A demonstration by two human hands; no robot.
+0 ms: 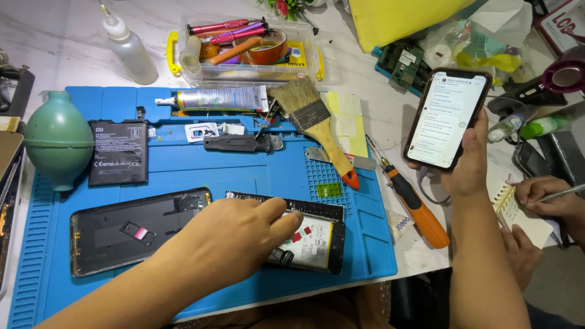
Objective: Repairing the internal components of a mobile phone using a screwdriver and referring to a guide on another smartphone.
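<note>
Pressing down with my left hand (228,234), I had my fingertips (286,220) flat on the opened phone (308,240), fingers together and laid on it rather than curled round it. The phone lay face down on the blue mat (201,170), its back off: a black frame, a pale battery with small red marks and dark printing showing just past my fingertips. Beside my wrist, toward the mat's left end, lay the removed back cover (131,231), dark and glossy with a small pink tab. My right hand (469,161) was clamped around a second phone (448,117), held upright off the right edge of the mat with its lit screen toward me. Between the two grips lay an orange screwdriver (417,210) on the table (55,36), and above my left hand a paintbrush (320,125). Another person's hands (551,195) wrote in a notebook (518,213) beyond my right forearm.
</note>
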